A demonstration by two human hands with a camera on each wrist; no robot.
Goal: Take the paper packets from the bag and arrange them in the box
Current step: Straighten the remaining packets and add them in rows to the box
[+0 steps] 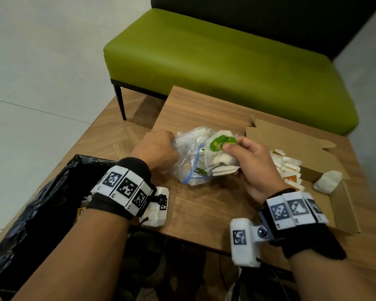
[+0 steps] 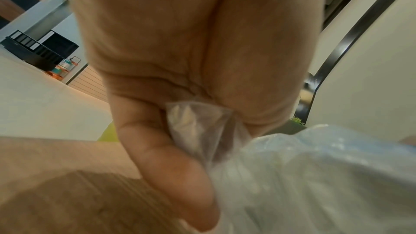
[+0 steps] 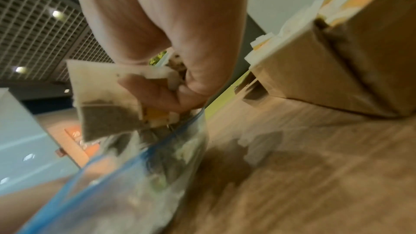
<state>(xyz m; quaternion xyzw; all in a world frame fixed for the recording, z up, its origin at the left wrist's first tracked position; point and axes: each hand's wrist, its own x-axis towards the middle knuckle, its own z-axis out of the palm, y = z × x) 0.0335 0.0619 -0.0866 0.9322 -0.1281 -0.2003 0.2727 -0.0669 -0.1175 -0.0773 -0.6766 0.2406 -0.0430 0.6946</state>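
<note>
Both hands on bag [image 1: 189, 157], R hand [image 1: 251, 168] gripping packets [image 1: 219, 157] at mouth

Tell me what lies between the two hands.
In the head view, the clear plastic bag of paper packets spans the gap: the left hand grips one end, the right hand grips packets at its mouth.

You can't read the green labels [image 1: 223, 142] — too small — and the cardboard box [image 1: 343, 211] runs off the right edge.
</note>
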